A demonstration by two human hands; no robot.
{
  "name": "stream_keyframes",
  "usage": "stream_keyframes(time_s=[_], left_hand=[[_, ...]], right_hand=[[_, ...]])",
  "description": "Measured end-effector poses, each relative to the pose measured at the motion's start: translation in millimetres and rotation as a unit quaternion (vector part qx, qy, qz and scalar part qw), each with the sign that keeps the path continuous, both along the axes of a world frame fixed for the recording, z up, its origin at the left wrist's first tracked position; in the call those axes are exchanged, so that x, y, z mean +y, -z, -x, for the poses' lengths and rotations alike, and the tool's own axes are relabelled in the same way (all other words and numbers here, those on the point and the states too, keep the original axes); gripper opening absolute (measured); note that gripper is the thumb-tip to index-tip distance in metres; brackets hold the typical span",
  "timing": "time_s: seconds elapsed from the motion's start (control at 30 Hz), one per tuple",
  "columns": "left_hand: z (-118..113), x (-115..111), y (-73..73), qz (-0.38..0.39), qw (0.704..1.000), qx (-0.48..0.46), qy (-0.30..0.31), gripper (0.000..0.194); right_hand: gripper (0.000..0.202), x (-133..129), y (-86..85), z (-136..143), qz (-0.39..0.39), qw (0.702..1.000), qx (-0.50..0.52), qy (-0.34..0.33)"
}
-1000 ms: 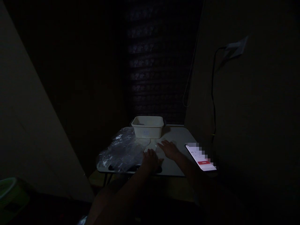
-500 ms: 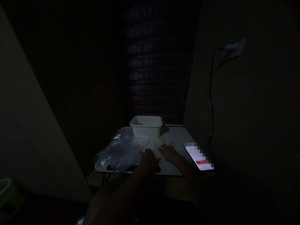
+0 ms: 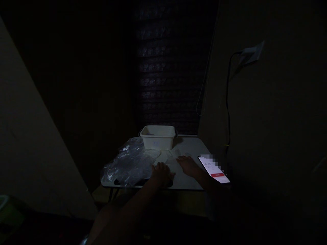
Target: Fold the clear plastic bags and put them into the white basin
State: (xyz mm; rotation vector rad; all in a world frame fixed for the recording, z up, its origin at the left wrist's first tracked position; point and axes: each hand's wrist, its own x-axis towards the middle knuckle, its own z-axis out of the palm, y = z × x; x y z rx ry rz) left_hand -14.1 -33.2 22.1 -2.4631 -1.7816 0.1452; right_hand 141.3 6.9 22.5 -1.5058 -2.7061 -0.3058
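In the dim head view, my left hand (image 3: 161, 173) lies palm down near the front edge of the small white table (image 3: 192, 144). Its fingers are spread and hold nothing that I can see. My right hand (image 3: 187, 164) reaches over the tabletop to the right of it, fingers stretched out. Between and beyond the hands a thin, pale, see-through sheet (image 3: 166, 156) seems to lie on the table; its outline is hard to make out. Crumpled clear plastic (image 3: 131, 163) covers the table's left side, close to my left hand.
A white plastic basin (image 3: 157, 143) with side handles stands at the table's back. On the right edge lies a lit phone (image 3: 214, 170). A black cable (image 3: 228, 105) hangs from a wall socket (image 3: 251, 54). At lower left is a greenish bin (image 3: 10, 214).
My right hand has shifted slightly away from my left hand. My left hand stays almost in place. The whole view has moved a little.
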Motion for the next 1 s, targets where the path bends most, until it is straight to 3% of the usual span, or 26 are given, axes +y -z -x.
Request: stream_keyframes(time_s=[0.5,0.77,1.0], left_hand=[[2,9,8.8,-0.035,0.999,-0.003,-0.010,0.054],[-2,9,1.6,-0.010,1.000,0.016,-0.001,0.054],[-5,8,-4.1,0.014,1.000,0.011,-0.006,0.055]], right_hand=[[0.041,0,3.2,2,0.002,0.999,-0.004,-0.050],[0.026,-2,-2.7,5,-0.028,0.994,-0.022,-0.101],[0.028,0,0.1,12,-0.034,0.996,-0.010,-0.088]])
